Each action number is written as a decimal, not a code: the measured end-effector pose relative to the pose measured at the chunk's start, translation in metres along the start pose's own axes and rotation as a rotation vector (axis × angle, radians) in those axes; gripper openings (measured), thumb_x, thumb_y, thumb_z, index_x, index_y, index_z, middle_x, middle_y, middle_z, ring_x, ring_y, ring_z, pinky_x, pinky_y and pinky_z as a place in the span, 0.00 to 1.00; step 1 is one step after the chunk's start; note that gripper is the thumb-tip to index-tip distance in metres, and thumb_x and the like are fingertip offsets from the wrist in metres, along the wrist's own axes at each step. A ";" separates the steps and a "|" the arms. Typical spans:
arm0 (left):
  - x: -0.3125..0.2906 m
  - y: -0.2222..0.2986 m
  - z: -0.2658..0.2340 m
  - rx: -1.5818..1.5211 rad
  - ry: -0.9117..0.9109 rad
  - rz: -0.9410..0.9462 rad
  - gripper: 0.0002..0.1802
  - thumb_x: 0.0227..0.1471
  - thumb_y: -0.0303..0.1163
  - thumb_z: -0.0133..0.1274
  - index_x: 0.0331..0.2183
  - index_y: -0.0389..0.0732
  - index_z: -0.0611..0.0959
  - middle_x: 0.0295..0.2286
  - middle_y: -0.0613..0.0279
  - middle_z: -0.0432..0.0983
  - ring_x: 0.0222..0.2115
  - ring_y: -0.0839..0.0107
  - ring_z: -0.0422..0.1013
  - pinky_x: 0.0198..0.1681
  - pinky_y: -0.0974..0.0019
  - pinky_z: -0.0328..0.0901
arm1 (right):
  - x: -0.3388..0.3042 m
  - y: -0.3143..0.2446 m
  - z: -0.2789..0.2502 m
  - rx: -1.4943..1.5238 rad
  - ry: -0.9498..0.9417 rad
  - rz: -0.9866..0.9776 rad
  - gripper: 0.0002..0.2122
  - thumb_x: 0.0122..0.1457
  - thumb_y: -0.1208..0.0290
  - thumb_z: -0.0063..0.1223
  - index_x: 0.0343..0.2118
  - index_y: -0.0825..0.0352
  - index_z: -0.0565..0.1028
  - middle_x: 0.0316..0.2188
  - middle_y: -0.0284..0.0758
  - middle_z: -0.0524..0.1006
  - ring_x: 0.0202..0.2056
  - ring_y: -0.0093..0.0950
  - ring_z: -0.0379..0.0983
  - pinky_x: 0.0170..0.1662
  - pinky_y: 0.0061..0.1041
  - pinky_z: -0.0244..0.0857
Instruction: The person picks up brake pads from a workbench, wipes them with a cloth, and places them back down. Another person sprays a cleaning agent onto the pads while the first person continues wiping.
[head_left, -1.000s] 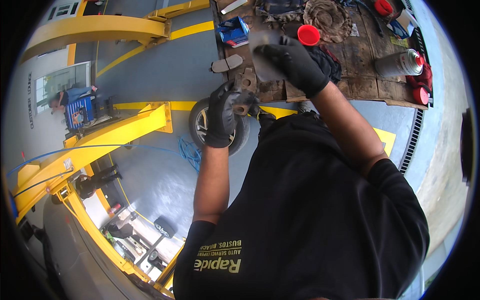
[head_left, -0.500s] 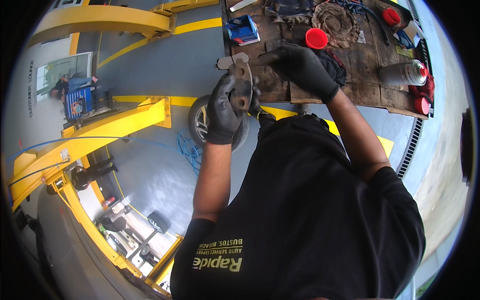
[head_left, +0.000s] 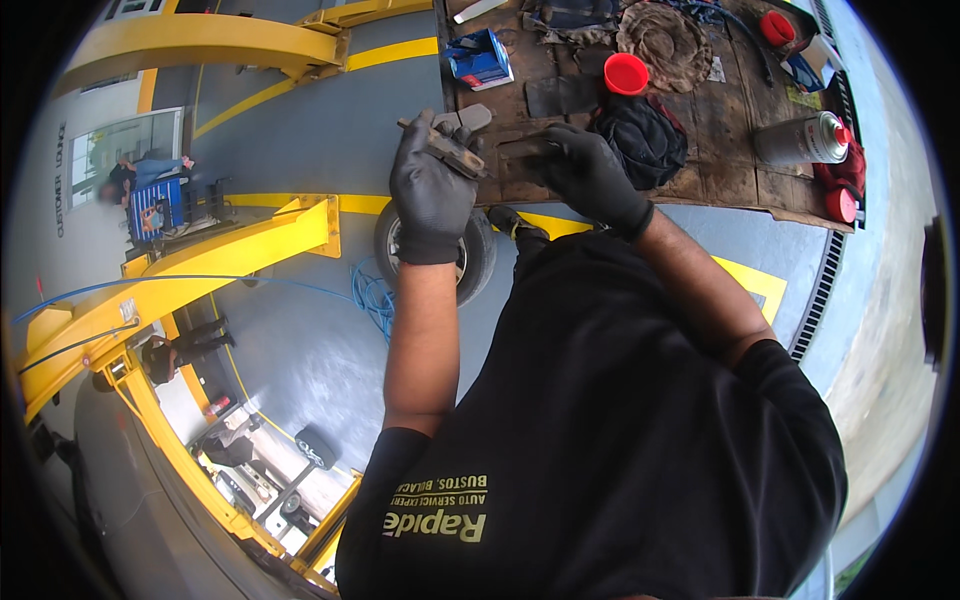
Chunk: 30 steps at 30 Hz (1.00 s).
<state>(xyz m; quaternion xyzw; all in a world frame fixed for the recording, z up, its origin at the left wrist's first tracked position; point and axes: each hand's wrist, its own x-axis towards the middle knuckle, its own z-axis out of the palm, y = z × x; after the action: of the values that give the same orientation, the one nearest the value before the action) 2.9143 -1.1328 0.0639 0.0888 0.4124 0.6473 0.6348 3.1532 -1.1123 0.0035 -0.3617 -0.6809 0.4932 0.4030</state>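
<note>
My left hand [head_left: 432, 195], in a black glove, grips a worn brake pad [head_left: 450, 152], turned edge-on above the table's near left corner. My gloved right hand [head_left: 590, 175] is just to its right, fingers bent around a thin dark flat piece [head_left: 520, 149], whose kind is too blurred to tell. That piece points toward the brake pad, and a small gap shows between them. Behind the pad is a pale grey rounded flat piece [head_left: 470, 117]; whether it rests on the table or is held, I cannot tell.
The worn wooden table [head_left: 720, 170] holds a blue box [head_left: 479, 58], a red cup [head_left: 626, 74], a dark cloth [head_left: 640, 145], a brown crumpled ring-shaped cover [head_left: 665, 45] and a spray can [head_left: 800, 140]. A wheel [head_left: 478, 260] lies below the left forearm. Yellow lift arms [head_left: 230, 230] stand left.
My left hand has turned the brake pad from its broad face to its edge. My right hand has come lower and nearer, with the thin piece beside the pad.
</note>
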 end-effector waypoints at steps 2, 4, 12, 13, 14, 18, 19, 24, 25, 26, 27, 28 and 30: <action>0.001 -0.005 0.000 0.278 0.038 0.088 0.17 0.73 0.43 0.58 0.53 0.42 0.82 0.46 0.60 0.81 0.48 0.65 0.79 0.54 0.51 0.76 | -0.001 -0.004 0.001 0.037 -0.039 0.041 0.13 0.65 0.69 0.72 0.46 0.69 0.83 0.33 0.42 0.85 0.32 0.38 0.82 0.38 0.35 0.74; -0.002 -0.008 0.010 0.563 0.063 0.223 0.14 0.73 0.41 0.58 0.49 0.41 0.84 0.44 0.62 0.82 0.44 0.68 0.79 0.50 0.55 0.77 | -0.004 -0.005 0.000 0.229 -0.063 0.194 0.09 0.67 0.74 0.67 0.48 0.69 0.83 0.35 0.31 0.83 0.36 0.22 0.78 0.41 0.28 0.74; 0.011 -0.016 -0.001 0.556 0.200 0.389 0.13 0.70 0.36 0.63 0.42 0.33 0.87 0.38 0.58 0.84 0.36 0.69 0.82 0.44 0.64 0.79 | -0.007 -0.022 0.005 0.509 0.012 0.447 0.09 0.68 0.76 0.64 0.49 0.69 0.84 0.40 0.27 0.86 0.41 0.15 0.80 0.46 0.24 0.77; 0.013 -0.018 -0.001 0.505 0.221 0.400 0.13 0.69 0.36 0.62 0.42 0.33 0.86 0.38 0.58 0.84 0.36 0.68 0.82 0.45 0.64 0.79 | -0.009 -0.019 0.009 0.553 0.040 0.438 0.10 0.68 0.75 0.65 0.50 0.70 0.84 0.41 0.28 0.87 0.41 0.16 0.81 0.47 0.24 0.78; 0.014 -0.023 0.000 0.454 0.243 0.410 0.13 0.69 0.35 0.62 0.42 0.33 0.86 0.38 0.58 0.83 0.37 0.67 0.82 0.45 0.63 0.80 | -0.010 -0.017 0.013 0.598 0.068 0.429 0.10 0.68 0.75 0.66 0.50 0.70 0.84 0.42 0.29 0.87 0.42 0.17 0.82 0.47 0.25 0.78; 0.015 -0.028 0.003 0.258 0.296 0.394 0.13 0.70 0.34 0.60 0.45 0.33 0.85 0.39 0.55 0.84 0.38 0.66 0.82 0.45 0.62 0.80 | -0.009 -0.019 0.029 0.683 0.141 0.426 0.14 0.65 0.70 0.73 0.49 0.71 0.85 0.41 0.30 0.88 0.39 0.18 0.83 0.44 0.26 0.79; 0.014 -0.030 0.003 0.260 0.291 0.387 0.12 0.70 0.33 0.59 0.45 0.32 0.85 0.40 0.54 0.84 0.38 0.65 0.82 0.45 0.62 0.80 | -0.008 -0.019 0.032 0.672 0.145 0.439 0.14 0.64 0.70 0.73 0.49 0.71 0.85 0.41 0.31 0.88 0.40 0.19 0.83 0.44 0.26 0.79; 0.010 -0.041 0.011 0.413 0.242 0.429 0.10 0.70 0.31 0.57 0.45 0.32 0.84 0.40 0.53 0.84 0.36 0.65 0.82 0.42 0.61 0.81 | -0.002 0.000 0.043 0.431 0.195 0.408 0.15 0.64 0.71 0.74 0.50 0.71 0.85 0.41 0.31 0.89 0.39 0.19 0.83 0.44 0.26 0.80; 0.008 -0.042 0.016 0.400 0.248 0.420 0.10 0.70 0.30 0.57 0.46 0.33 0.83 0.40 0.53 0.84 0.36 0.64 0.82 0.42 0.60 0.81 | 0.005 0.004 0.042 0.362 0.206 0.441 0.15 0.63 0.70 0.74 0.49 0.71 0.85 0.40 0.31 0.89 0.38 0.19 0.83 0.44 0.26 0.80; 0.008 -0.044 0.021 0.387 0.254 0.411 0.10 0.70 0.30 0.57 0.46 0.33 0.82 0.40 0.53 0.84 0.36 0.64 0.82 0.41 0.60 0.81 | 0.008 0.007 0.041 0.292 0.217 0.473 0.15 0.63 0.69 0.75 0.48 0.71 0.85 0.40 0.31 0.89 0.38 0.19 0.83 0.43 0.27 0.80; 0.006 -0.043 0.024 0.373 0.263 0.406 0.10 0.69 0.29 0.58 0.47 0.33 0.81 0.41 0.53 0.84 0.36 0.64 0.82 0.41 0.60 0.81 | 0.007 0.004 0.042 0.270 0.202 0.473 0.15 0.63 0.69 0.75 0.48 0.71 0.86 0.39 0.31 0.89 0.37 0.18 0.83 0.43 0.27 0.80; 0.006 -0.044 0.022 0.386 0.282 0.402 0.10 0.69 0.28 0.58 0.48 0.34 0.80 0.41 0.53 0.84 0.36 0.64 0.82 0.40 0.60 0.81 | 0.005 0.000 0.041 0.248 0.187 0.473 0.15 0.62 0.69 0.75 0.47 0.71 0.86 0.38 0.32 0.89 0.37 0.18 0.83 0.42 0.27 0.80; 0.012 -0.045 0.018 0.412 0.315 0.397 0.12 0.68 0.27 0.59 0.50 0.35 0.77 0.42 0.52 0.84 0.36 0.63 0.82 0.40 0.59 0.81 | 0.009 0.006 0.038 0.176 0.147 0.418 0.15 0.62 0.68 0.75 0.46 0.71 0.86 0.37 0.32 0.89 0.36 0.18 0.83 0.42 0.27 0.80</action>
<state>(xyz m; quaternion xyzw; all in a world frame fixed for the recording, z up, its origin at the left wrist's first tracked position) 2.9575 -1.1209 0.0413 0.1930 0.6025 0.6671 0.3933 3.1155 -1.1178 -0.0078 -0.4930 -0.5145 0.5958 0.3706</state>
